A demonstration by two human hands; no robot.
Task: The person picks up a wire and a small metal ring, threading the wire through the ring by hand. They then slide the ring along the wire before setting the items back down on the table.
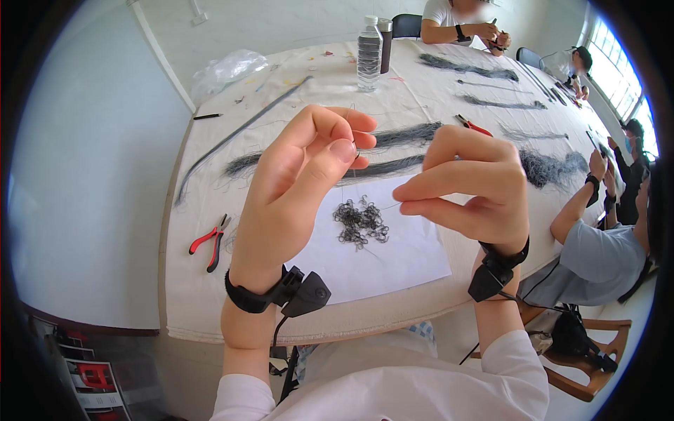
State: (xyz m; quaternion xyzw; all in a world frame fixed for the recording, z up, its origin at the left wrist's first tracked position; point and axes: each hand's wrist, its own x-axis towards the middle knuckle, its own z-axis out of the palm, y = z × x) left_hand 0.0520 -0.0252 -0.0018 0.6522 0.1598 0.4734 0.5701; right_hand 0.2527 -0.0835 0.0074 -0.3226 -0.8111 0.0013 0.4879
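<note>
thin dark wire, held up over the white paper on the table, looks light, springy and easily kinked, so we judge it best gripped near its ends, our left fingers and right fingers each pinching it.

One wide head-worn view — forward and down, hands close, table beyond.

white top | plain white sleeves | black wrist straps | angular black modules | thin black cables
</note>
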